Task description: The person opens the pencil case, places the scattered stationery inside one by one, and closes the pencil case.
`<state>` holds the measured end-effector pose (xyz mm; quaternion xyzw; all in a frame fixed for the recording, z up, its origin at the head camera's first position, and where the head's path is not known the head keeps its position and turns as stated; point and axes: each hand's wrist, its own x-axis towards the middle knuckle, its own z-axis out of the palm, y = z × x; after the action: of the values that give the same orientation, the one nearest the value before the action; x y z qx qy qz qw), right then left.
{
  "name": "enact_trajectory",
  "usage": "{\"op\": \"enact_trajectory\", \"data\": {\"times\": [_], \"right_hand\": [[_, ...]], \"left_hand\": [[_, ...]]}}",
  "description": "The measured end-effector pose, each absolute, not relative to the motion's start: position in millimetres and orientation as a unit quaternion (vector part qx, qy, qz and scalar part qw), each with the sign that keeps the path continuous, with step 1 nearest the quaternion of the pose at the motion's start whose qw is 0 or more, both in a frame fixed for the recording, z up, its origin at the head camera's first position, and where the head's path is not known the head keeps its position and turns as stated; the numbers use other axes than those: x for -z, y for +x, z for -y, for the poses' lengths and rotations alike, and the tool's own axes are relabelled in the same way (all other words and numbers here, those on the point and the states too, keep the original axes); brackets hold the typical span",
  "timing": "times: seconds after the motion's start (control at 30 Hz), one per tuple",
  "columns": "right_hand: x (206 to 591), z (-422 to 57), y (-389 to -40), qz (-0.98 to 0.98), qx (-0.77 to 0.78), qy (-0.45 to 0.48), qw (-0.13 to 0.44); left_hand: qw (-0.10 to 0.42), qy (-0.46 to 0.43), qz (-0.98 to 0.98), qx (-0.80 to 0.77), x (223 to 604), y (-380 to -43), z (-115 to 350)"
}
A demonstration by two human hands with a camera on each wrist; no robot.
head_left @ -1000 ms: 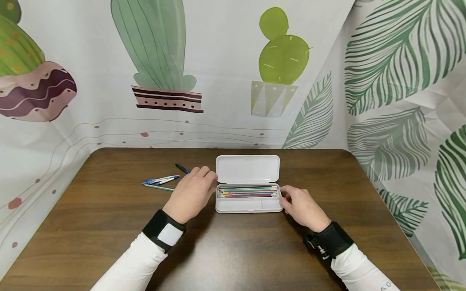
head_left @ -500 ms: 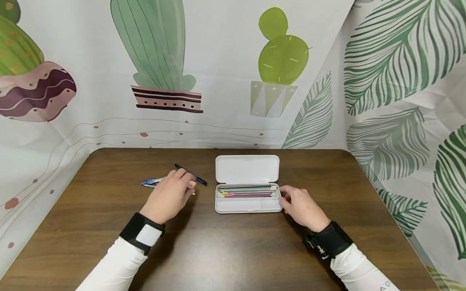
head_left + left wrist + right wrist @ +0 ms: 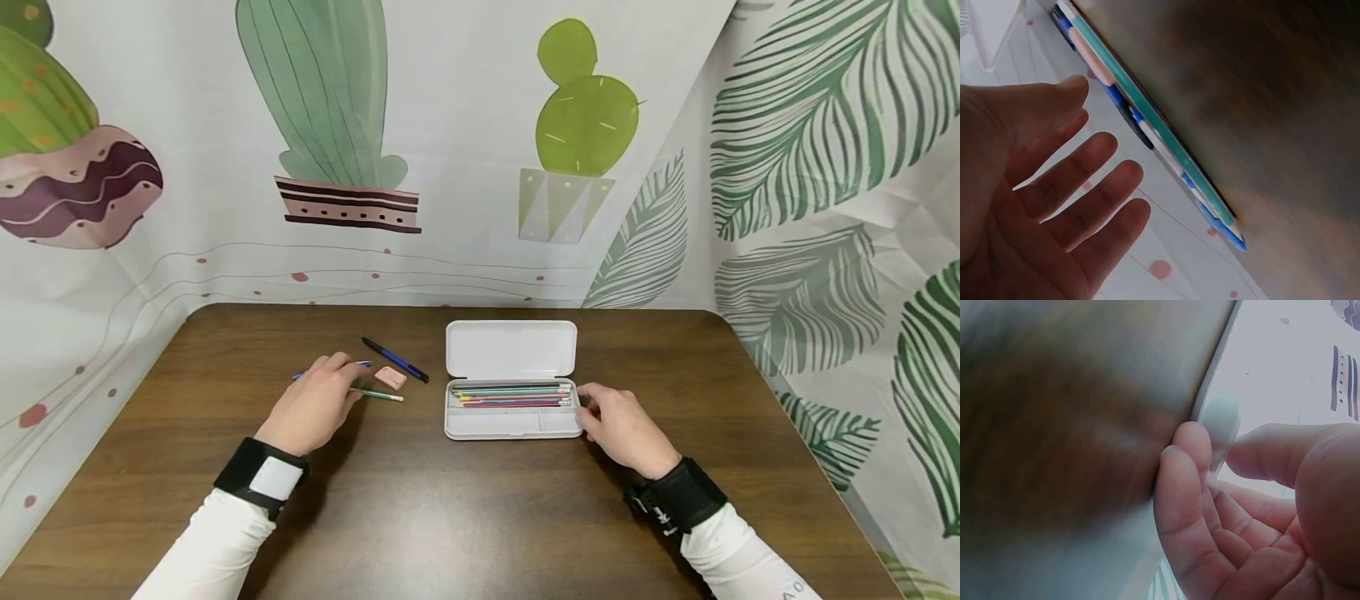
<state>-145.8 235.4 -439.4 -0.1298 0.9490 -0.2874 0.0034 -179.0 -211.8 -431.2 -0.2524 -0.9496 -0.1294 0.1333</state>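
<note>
My left hand point(image 3: 311, 408) hovers over the loose writing things left of the case, fingers spread and nothing in its grasp. Under it lies a green pencil point(image 3: 382, 395), partly hidden, with its eraser end showing. Blue-and-white pens point(image 3: 1185, 181) lie beside the pencil, mostly covered by the hand in the head view. A pink eraser point(image 3: 391, 377) and a dark blue pen point(image 3: 401, 363) are just beyond the fingertips. My right hand point(image 3: 626, 429) holds the right end of a white pencil case point(image 3: 491, 424) between thumb and curled fingers.
The case's lid point(image 3: 511, 348) stands open toward the back. Several coloured pencils point(image 3: 513, 396) lie in its rear compartment. All rests on a brown wooden table point(image 3: 480, 517), with a cactus-print cloth point(image 3: 465, 125) hanging behind it.
My left hand has drawn back left from beside the case to above the pens and pencil, uncovering the pink eraser and dark blue pen. The right hand stays at the case.
</note>
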Motion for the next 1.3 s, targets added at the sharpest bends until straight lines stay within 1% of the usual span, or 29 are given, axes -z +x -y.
{"op": "enact_trajectory", "data": {"times": [0.73,1.3], "right_hand": [[439.2,-235.9,-146.2,-0.949,0.289,-0.128,0.003],[438.3,-235.8,-146.2,-0.95,0.284,-0.128,0.004]], "left_hand": [[0.09,-0.24,0.96,0.113,438.5,-183.6,221.5],[0.085,-0.239,0.959,0.126,441.0,-181.5,223.3]]}}
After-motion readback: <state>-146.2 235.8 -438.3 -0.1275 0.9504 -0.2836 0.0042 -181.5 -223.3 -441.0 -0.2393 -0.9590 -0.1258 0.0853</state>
